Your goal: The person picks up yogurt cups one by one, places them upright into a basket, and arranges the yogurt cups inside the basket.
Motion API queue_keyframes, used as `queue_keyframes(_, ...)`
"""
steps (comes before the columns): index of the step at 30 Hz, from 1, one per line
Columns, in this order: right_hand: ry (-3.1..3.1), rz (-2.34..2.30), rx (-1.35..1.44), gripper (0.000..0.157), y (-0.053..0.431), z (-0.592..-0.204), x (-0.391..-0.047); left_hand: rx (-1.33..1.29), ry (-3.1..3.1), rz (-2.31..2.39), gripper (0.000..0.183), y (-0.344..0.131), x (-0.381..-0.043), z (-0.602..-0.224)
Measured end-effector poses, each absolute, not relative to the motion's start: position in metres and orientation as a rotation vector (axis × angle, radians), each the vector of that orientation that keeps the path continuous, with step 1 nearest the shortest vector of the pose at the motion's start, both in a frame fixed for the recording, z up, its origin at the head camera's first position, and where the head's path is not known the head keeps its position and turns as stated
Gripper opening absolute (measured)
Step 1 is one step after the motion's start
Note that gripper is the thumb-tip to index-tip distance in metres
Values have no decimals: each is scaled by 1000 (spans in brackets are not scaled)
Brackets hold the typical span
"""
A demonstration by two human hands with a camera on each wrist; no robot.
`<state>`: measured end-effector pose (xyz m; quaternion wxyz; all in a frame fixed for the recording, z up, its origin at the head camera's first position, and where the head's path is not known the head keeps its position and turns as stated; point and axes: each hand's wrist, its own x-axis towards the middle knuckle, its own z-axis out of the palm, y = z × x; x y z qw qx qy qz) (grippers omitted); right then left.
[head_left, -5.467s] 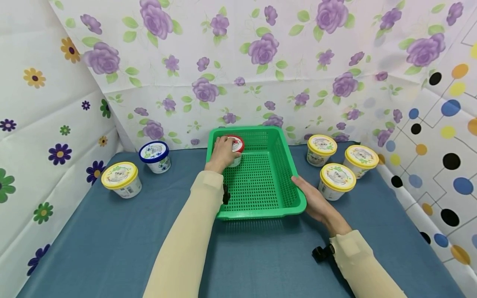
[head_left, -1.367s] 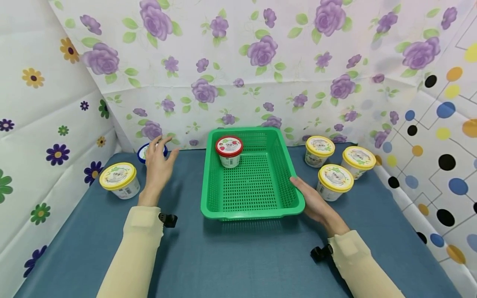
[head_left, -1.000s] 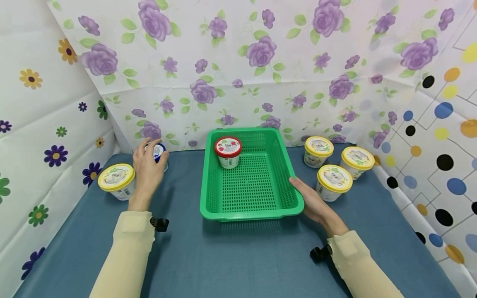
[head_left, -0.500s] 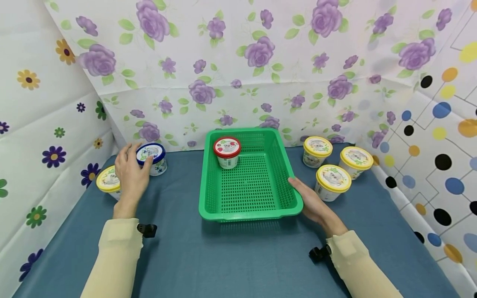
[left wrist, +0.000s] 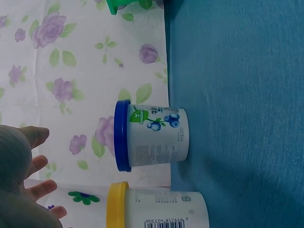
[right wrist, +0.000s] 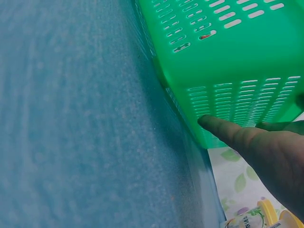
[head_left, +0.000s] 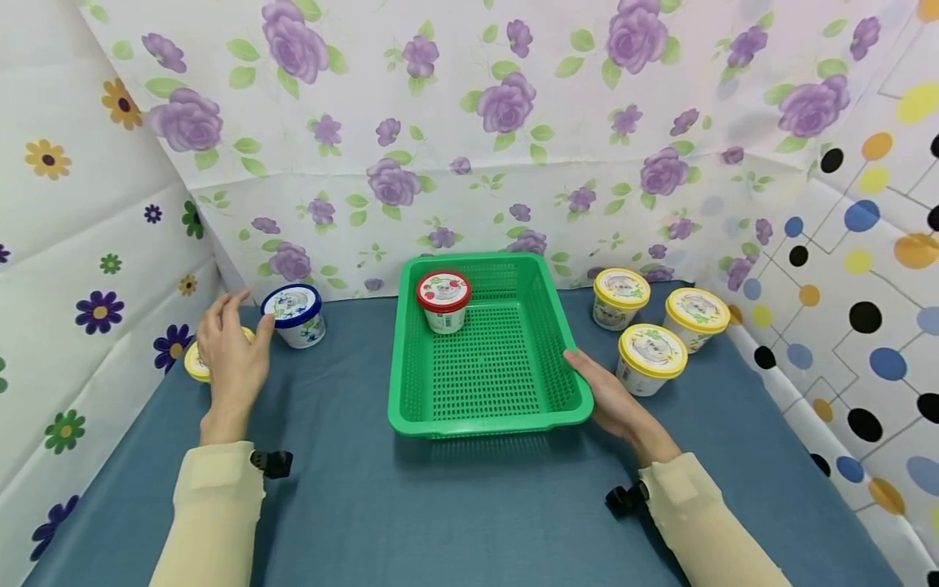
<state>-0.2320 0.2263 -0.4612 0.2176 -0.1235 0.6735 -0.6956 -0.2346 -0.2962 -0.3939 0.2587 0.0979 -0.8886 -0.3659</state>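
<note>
My left hand [head_left: 233, 359] hovers with spread fingers over a tub with a yellow lid [head_left: 196, 364], hiding most of it in the head view. Beside it stands a tub with a blue lid [head_left: 301, 316]; in the left wrist view blueberries are printed on this blue-lidded tub [left wrist: 152, 135], and the fingers [left wrist: 42, 190] are apart from both lids. My right hand [head_left: 616, 403] grips the right side of a green plastic basket [head_left: 484, 425], thumb over the rim, a fingertip against the slotted outer wall in the right wrist view. A red-lidded tub [head_left: 444, 302] stands upright in the basket's far left corner.
Right of the basket stand three more yellow-lidded tubs, one at the back [head_left: 621, 298], one in front [head_left: 651, 359] and one further right [head_left: 697, 318]. Blue cloth [head_left: 469, 522] covers the table. A flowered sheet [head_left: 440, 196] hangs behind.
My left hand let go of the red-lidded tub in the basket, moved left to the blue-lidded tub, then past it to the yellow-lidded one. The right hand keeps its hold on the basket.
</note>
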Motion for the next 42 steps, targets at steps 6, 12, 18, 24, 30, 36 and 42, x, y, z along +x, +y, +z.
queue_keyframes(6,1864,-1922,-340,74,225,-462,-232,288,-2407,-969,55,-304,-229,-396)
queue_keyframes(12,1858,-1938,-339,72,227,-461,-231,309,-2438,-941,56,-312,-227,-402)
queue_keyframes(18,1870,-1929,-334,73,227,-460,-232,336,-2482,-912,61,-321,-220,-408)
queue_keyframes(24,1868,-1925,-316,74,227,-460,-231,361,-2501,-881,66,-327,-216,-414)
queue_keyframes(30,1854,-1935,-318,72,227,-461,-231,393,-2502,-862,70,-334,-214,-422)
queue_keyframes(36,1848,-1942,-316,72,227,-461,-231,414,-2511,-890,72,-338,-214,-429)
queue_keyframes(42,1851,-1941,-323,73,227,-462,-232,423,-2543,-938,71,-341,-212,-434)
